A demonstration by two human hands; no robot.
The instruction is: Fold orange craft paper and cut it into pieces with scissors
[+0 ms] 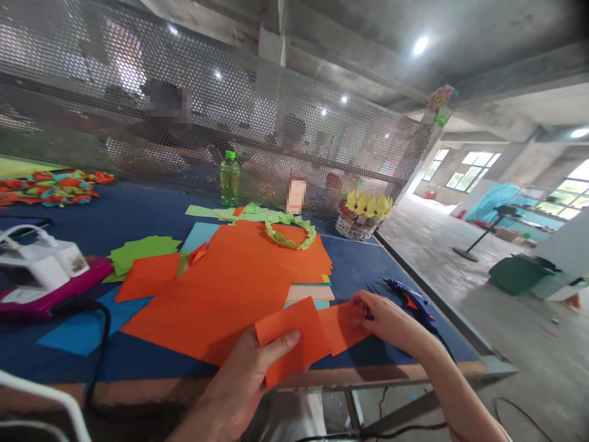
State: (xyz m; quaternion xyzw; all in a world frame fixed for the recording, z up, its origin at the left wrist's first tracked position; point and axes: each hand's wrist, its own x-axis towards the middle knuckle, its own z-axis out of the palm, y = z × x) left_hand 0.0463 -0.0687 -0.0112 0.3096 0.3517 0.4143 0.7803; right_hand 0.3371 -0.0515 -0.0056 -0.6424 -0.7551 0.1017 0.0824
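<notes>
My left hand (251, 374) holds an orange paper square (299, 344) near the table's front edge, thumb on top and fingers beneath. To its right, my right hand (380, 313) has its curled fingers on the far end of another orange paper piece (343, 328), which lies partly behind the held square. A small dark thing shows at these fingers; I cannot make out what it is. Just beyond the right hand lies a blue glue gun (409, 298). Large orange sheets (225, 282) spread across the table, with a ring of folded green paper (292, 236) on them.
Green paper squares (142, 255), a blue sheet (83, 322) and a magenta power strip (59, 291) with chargers lie left. Behind stand a green bottle (229, 178) and a basket with yellow folded paper (361, 218), before a perforated metal screen (257, 116). People sit beyond it.
</notes>
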